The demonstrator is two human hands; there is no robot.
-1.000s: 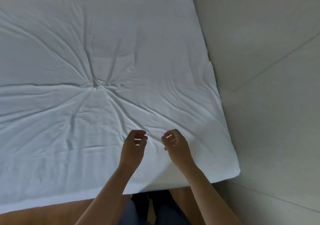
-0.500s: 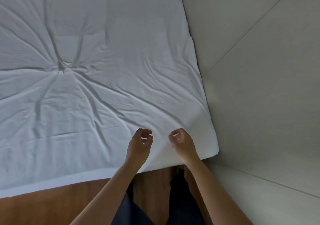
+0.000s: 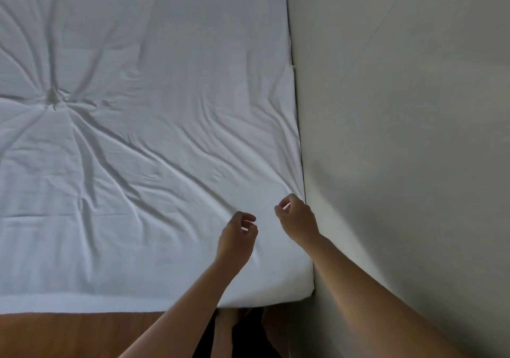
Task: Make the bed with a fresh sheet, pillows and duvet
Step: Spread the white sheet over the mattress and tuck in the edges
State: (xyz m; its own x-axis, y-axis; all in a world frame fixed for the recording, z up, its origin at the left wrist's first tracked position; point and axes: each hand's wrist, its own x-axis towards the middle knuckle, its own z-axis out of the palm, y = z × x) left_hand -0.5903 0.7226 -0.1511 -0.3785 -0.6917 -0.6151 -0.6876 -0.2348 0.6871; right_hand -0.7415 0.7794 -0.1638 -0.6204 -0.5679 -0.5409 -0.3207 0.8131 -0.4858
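One sheet (image 3: 143, 137) covers the bed, wrinkled; left hand (image 3: 237, 240) and right hand (image 3: 299, 219) curl empty fingers near its wall-side corner; pillows, duvet remain.

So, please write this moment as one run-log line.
sheet: spread, wrinkled | left hand: curled, empty | right hand: curled, by wall
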